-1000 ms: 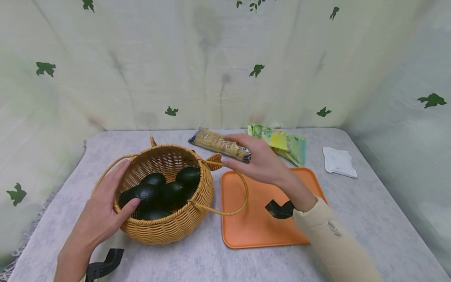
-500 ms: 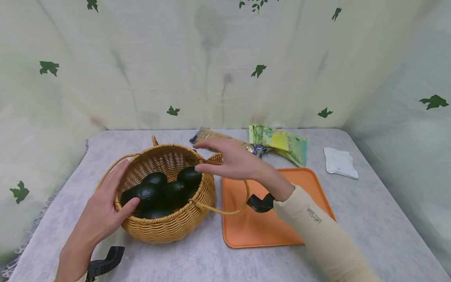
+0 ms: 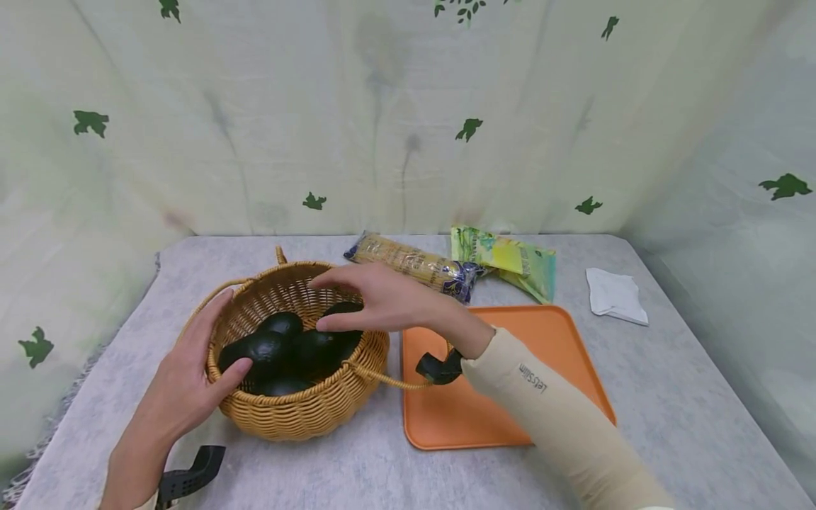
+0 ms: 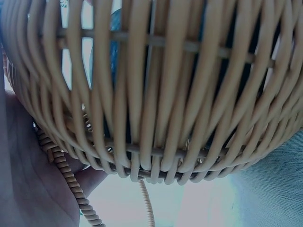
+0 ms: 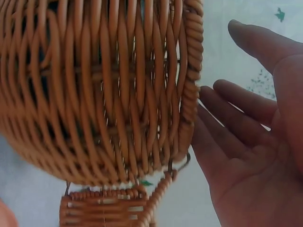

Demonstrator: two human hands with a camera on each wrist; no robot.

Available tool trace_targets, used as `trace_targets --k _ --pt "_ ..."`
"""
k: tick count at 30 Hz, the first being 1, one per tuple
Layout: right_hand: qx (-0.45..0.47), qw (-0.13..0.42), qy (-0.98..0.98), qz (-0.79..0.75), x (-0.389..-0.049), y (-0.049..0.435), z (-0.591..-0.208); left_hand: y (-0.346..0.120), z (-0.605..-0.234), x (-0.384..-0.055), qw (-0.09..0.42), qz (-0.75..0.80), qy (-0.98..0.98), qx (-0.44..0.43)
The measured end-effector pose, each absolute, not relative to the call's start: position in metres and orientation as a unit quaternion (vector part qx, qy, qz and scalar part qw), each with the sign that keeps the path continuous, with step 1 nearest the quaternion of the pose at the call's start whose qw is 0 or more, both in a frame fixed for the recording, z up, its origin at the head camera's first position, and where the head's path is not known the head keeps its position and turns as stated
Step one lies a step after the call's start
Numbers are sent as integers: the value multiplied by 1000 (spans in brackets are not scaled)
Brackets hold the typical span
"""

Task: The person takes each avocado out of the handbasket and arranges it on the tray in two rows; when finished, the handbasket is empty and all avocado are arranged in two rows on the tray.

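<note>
A round wicker basket (image 3: 290, 416) stands on the left half of the table, several dark green avocados (image 3: 260, 350) lying inside. My left hand (image 3: 177, 382) grips its left rim, the thumb over the edge beside an avocado and the fingers along the outer wall. In the left wrist view the twisted handle (image 4: 71, 182) runs across that palm. My right hand (image 3: 385, 301) reaches over the right rim, thumb and fingers apart above the avocado (image 3: 314, 351) on the right, holding nothing. The right wrist view shows its fingers (image 5: 236, 116) spread past the basket's rim.
An orange tray (image 3: 503, 418) lies right of the basket, under my right forearm. Behind it are a clear pack of noodles (image 3: 414, 262) and green-yellow packets (image 3: 503, 255). A white packet (image 3: 615, 295) lies at the far right. A fabric backdrop rises behind the table.
My right hand has moved left from above the noodle pack, across the basket's right rim, to over the avocados. The left hand has stayed on the basket rim.
</note>
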State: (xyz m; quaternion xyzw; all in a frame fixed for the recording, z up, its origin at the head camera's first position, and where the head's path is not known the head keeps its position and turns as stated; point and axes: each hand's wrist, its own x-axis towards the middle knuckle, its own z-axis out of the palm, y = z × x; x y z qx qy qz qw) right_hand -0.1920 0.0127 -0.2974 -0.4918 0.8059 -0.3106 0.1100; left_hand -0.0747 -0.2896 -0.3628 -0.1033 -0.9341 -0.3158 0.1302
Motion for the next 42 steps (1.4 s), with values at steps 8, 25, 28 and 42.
trace_targets --k 8,25,28,42 --pt "-502 151 772 -359 -191 -7 -299 -289 -364 -75 127 -315 -935 -105" --pt "-510 188 744 -390 -194 -33 -304 -295 -367 -75 133 -320 -932 -107" --pt "-512 193 747 -379 -195 -36 -302 -296 -367 -75 131 -316 -934 -103" --pt "-535 214 743 -341 -197 -58 -307 -296 -369 -74 130 -303 -939 -96"
